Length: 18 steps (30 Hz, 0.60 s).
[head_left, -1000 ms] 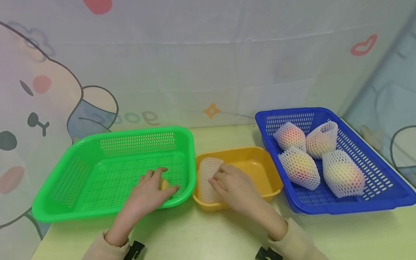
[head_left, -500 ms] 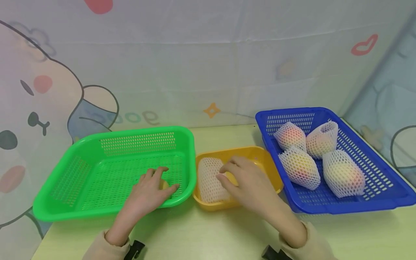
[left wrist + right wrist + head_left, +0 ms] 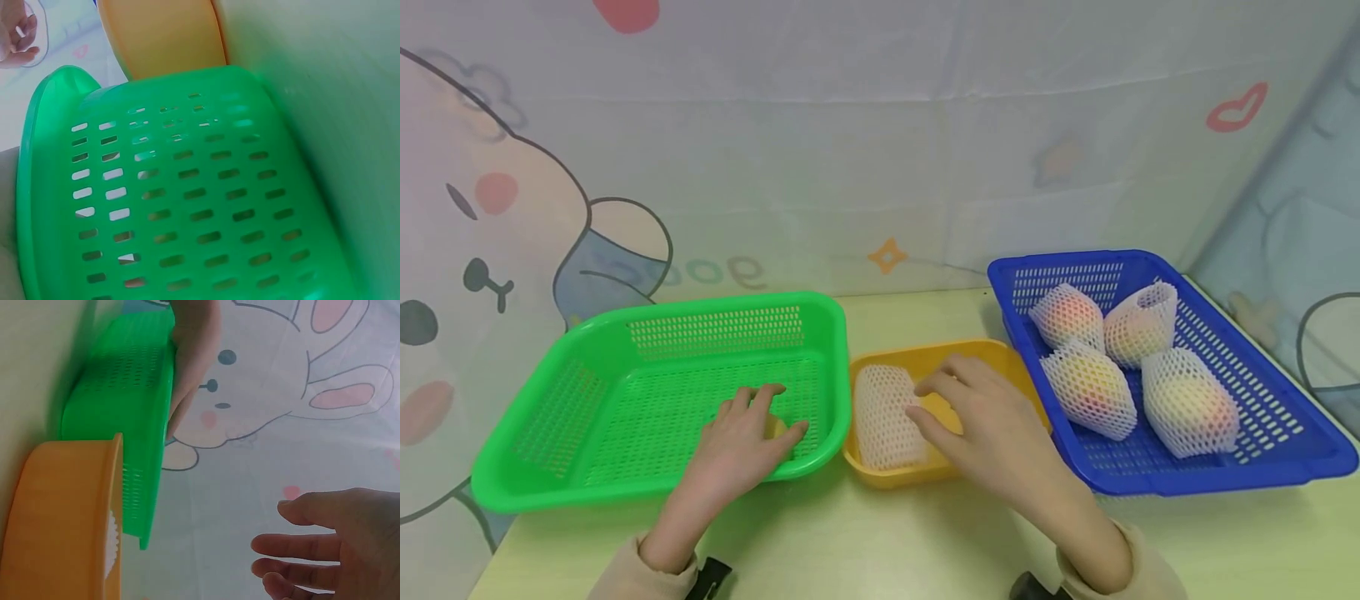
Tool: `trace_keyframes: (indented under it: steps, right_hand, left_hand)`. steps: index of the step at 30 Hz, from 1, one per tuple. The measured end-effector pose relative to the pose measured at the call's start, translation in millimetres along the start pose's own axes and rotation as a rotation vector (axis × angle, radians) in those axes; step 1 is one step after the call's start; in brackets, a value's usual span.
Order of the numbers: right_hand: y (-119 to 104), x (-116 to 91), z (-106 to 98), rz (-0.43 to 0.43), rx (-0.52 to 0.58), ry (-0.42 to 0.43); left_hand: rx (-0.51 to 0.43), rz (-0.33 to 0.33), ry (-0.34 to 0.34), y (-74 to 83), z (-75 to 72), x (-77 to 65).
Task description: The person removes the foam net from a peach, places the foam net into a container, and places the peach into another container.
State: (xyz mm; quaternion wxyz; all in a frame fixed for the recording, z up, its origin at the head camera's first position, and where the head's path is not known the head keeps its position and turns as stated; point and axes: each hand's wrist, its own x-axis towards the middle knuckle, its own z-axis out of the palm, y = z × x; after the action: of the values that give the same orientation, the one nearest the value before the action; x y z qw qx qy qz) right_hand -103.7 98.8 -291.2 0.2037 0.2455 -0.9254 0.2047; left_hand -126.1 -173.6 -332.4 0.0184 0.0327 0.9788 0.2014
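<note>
In the head view, my left hand (image 3: 741, 446) reaches over the front right of a green basket (image 3: 685, 304), thumb and fingers around a small yellow fruit (image 3: 775, 427) mostly hidden by the hand. A white foam fruit net (image 3: 889, 417) lies in the left half of an orange basin (image 3: 917, 479). My right hand (image 3: 992, 425) is over that basin, to the right of the net and apart from it. Its fingers are loosely bent and hold nothing; the right wrist view shows the right hand (image 3: 319, 550) with fingers extended. The left wrist view shows mainly the green basket's wall (image 3: 187, 187).
A blue basket (image 3: 1210, 483) stands on the right, close to the basin. Several round fruits in white foam nets, such as this fruit (image 3: 1191, 404), lie in it. A printed cloth (image 3: 850, 150) hangs behind the table (image 3: 850, 542).
My right hand has let go of the foam net and drawn back to the right. The net now lies flatter and wider in the basin. The left hand has stayed almost still.
</note>
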Motion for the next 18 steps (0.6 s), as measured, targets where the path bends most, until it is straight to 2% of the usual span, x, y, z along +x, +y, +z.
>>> trace_keyframes:
  steps: [7,18]
  right_hand:
    - [-5.5,-5.6,-13.8,-0.041,-0.005,0.046]
    - [-4.6,-12.0,-34.2,-0.037,-0.022,0.079]
  left_hand:
    - [0.022,0.015,0.036,1.8,-0.2,-2.2]
    - [0.012,0.085,0.101,6.6,3.6,-4.2]
